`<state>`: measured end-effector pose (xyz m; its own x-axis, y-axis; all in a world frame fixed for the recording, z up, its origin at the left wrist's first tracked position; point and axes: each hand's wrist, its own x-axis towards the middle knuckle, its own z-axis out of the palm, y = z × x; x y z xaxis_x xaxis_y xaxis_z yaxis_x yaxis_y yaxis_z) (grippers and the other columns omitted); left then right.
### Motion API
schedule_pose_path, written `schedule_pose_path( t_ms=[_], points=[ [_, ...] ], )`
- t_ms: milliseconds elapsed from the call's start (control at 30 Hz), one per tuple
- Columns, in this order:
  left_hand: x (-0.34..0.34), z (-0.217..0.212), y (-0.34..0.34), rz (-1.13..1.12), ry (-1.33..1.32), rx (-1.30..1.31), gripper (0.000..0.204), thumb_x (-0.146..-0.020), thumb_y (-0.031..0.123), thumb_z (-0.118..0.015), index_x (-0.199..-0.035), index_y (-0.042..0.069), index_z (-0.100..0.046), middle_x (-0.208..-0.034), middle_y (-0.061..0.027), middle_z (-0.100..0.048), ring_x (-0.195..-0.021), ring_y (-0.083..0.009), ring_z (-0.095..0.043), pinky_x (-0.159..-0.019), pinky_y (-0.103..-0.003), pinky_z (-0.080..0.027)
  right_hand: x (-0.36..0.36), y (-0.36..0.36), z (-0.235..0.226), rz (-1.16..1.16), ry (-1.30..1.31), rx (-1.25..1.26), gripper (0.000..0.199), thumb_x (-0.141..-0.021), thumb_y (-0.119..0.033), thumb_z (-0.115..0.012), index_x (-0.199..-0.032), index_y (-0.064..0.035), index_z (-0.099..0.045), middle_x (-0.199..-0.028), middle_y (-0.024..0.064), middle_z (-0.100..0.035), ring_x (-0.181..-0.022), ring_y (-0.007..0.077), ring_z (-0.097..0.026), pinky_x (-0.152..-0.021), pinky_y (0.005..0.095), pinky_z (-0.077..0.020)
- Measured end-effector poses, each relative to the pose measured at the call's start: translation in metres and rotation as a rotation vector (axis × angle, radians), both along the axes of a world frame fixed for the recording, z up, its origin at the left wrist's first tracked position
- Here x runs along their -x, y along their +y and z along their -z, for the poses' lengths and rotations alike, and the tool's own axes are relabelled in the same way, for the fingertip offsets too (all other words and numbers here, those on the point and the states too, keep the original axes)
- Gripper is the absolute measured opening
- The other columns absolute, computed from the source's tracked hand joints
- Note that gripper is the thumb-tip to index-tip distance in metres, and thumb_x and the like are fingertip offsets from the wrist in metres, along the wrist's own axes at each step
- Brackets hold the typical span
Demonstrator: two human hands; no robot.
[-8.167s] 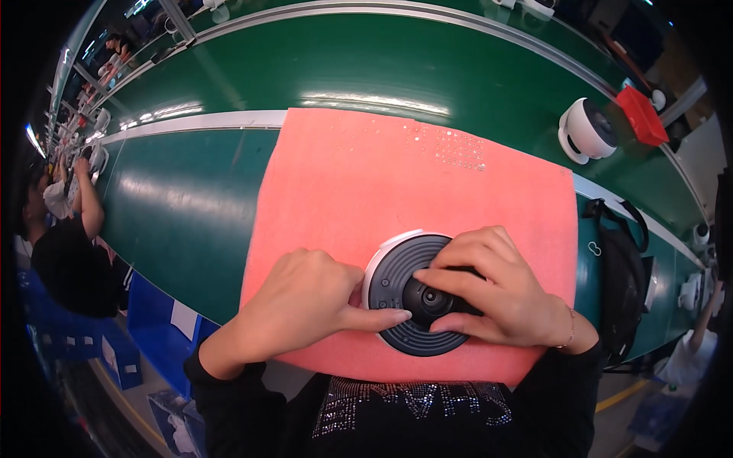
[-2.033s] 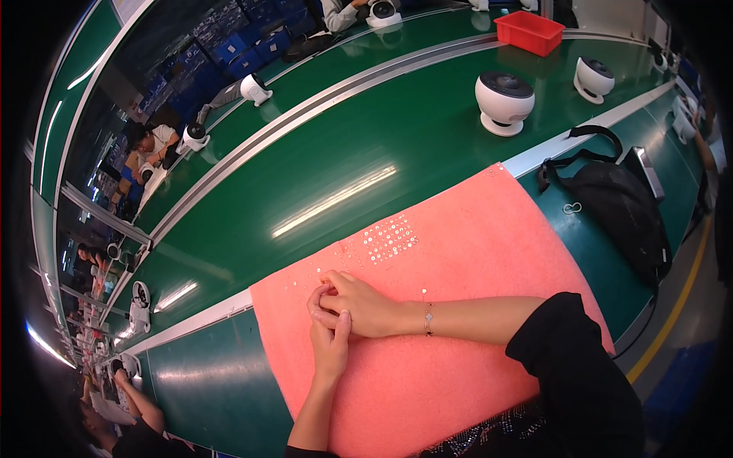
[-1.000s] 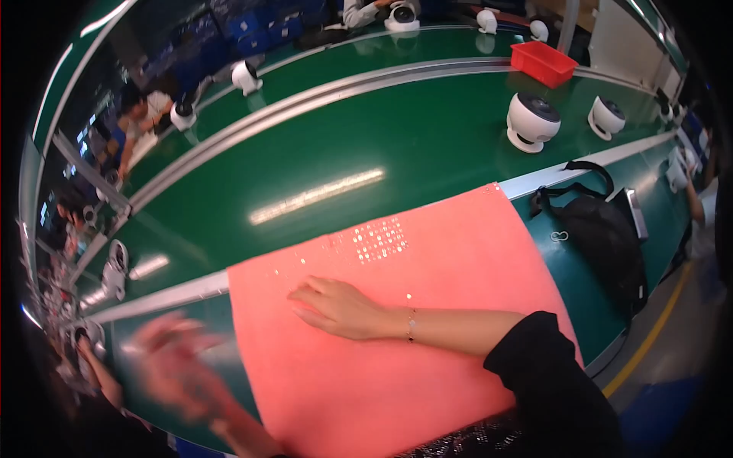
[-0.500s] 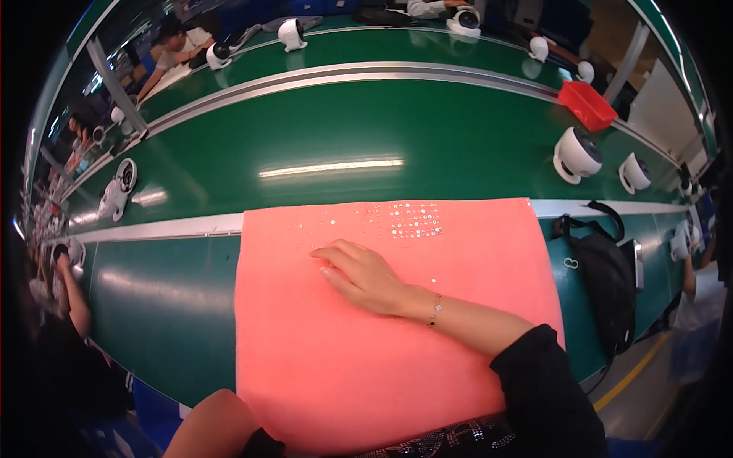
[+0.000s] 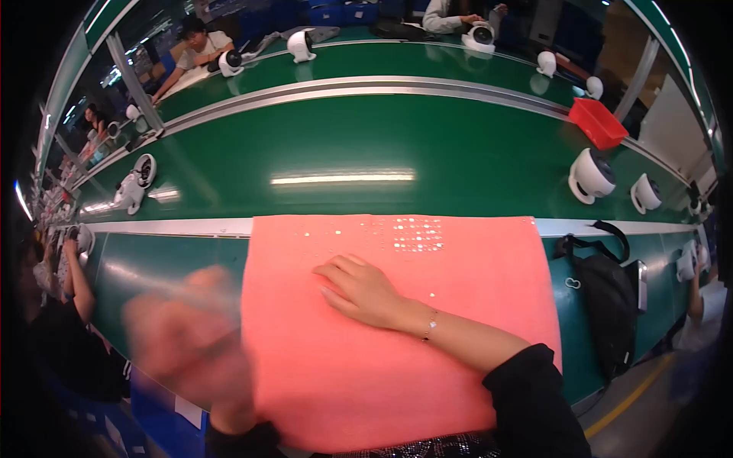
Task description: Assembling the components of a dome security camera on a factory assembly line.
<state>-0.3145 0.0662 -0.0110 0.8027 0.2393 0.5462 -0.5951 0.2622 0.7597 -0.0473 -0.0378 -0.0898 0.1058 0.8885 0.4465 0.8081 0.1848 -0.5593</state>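
A pink cloth (image 5: 366,366) covers the work surface before me, its lower part reaching toward my lap. My right hand (image 5: 359,291) lies on it palm down, fingers loosely stretched toward the left, with nothing visible in them. Beyond that hand, small shiny round pieces (image 5: 418,235) sit in rows near the cloth's far edge. A few more lie scattered left of the rows, and one small piece (image 5: 432,295) rests above my right wrist. My left hand (image 5: 187,328) is raised by the cloth's left edge, smeared by motion, so its fingers cannot be made out.
A green conveyor belt (image 5: 321,145) runs across ahead, carrying white fan-like devices (image 5: 592,175) at the right and another (image 5: 136,183) at the left. A red bin (image 5: 598,124) stands at the far right. Beside the cloth lies a black bag (image 5: 603,290). Other people sit around.
My left hand has come up from the lower edge to the cloth's left side. The right hand stays on the cloth. The whole view has shifted slightly.
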Motion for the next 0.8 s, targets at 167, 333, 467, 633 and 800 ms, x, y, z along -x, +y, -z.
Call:
schedule_pose_path(
  t_ms=[167, 333, 467, 633, 800],
  points=[
    [-0.136, 0.032, -0.059, -0.761, 0.118, -1.319, 0.009, -0.066, 0.008, -0.063, -0.073, 0.006, -0.058, -0.066, -0.0070, -0.053, -0.066, -0.0226, -0.054, -0.064, -0.034, -0.042, 0.017, 0.002, -0.006, -0.191, 0.012, -0.101, 0.032, -0.073, -0.019, -0.054, -0.103, -0.0075, -0.055, -0.106, 0.0130, -0.050, -0.093, 0.0284, -0.048, -0.079, 0.0356, -0.0425],
    [-0.136, 0.037, -0.059, -0.642, 0.122, -1.195, 0.011, -0.066, 0.006, -0.065, -0.074, 0.007, -0.059, -0.065, -0.0041, -0.052, -0.063, -0.0200, -0.052, -0.061, -0.033, -0.042, 0.019, -0.011, -0.019, -0.129, -0.202, 0.025, 0.034, -0.072, -0.022, -0.053, -0.104, -0.0102, -0.053, -0.111, 0.0133, -0.048, -0.093, 0.0300, -0.046, -0.079, 0.0366, -0.0413],
    [-0.134, 0.036, -0.055, -0.632, 0.133, -1.148, 0.010, -0.067, 0.005, -0.065, -0.075, 0.007, -0.060, -0.065, -0.0042, -0.052, -0.064, -0.0205, -0.052, -0.062, -0.034, -0.042, 0.021, -0.009, -0.021, -0.123, -0.180, 0.031, 0.035, -0.072, -0.022, -0.053, -0.105, -0.0109, -0.053, -0.115, 0.0127, -0.046, -0.094, 0.0296, -0.045, -0.078, 0.0389, -0.0410],
    [-0.135, 0.037, -0.054, -0.648, 0.123, -1.146, 0.010, -0.068, 0.006, -0.065, -0.076, 0.007, -0.059, -0.068, -0.0051, -0.054, -0.066, -0.0213, -0.054, -0.064, -0.035, -0.042, 0.020, -0.005, -0.022, -0.137, -0.193, 0.007, 0.035, -0.072, -0.021, -0.053, -0.105, -0.0089, -0.054, -0.110, 0.0122, -0.047, -0.094, 0.0291, -0.044, -0.078, 0.0384, -0.0400],
    [-0.137, 0.040, -0.053, -0.686, 0.088, -1.104, 0.010, -0.065, 0.003, -0.064, -0.074, 0.009, -0.061, -0.065, -0.0022, -0.053, -0.061, -0.0188, -0.051, -0.060, -0.031, -0.041, 0.018, -0.003, -0.014, -0.129, -0.166, -0.070, 0.038, -0.071, -0.021, -0.053, -0.107, -0.0071, -0.055, -0.111, 0.0119, -0.047, -0.095, 0.0285, -0.044, -0.079, 0.0382, -0.0394]
  ],
)
